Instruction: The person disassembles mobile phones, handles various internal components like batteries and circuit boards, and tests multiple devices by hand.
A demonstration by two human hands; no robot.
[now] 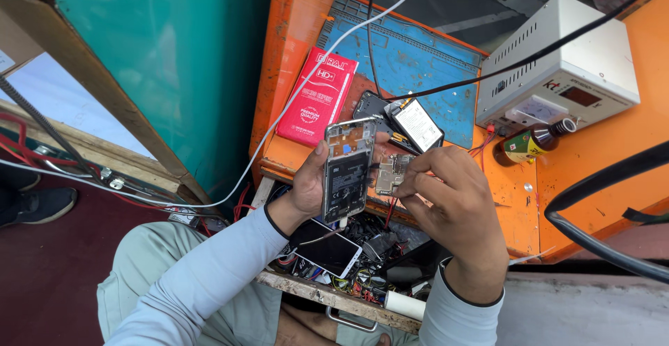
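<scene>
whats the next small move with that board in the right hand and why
Probably bring the small circuit board left onto the opened phone frame. The left hand holds the frame upright with its inside facing up, and the right hand pinches the board just beside it, not yet seated.

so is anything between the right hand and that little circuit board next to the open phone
Nothing visible. The right hand already has its fingertips on the small circuit board, which sits just right of the opened phone frame held upright in the left hand. No cable or tool crosses between them.
</scene>
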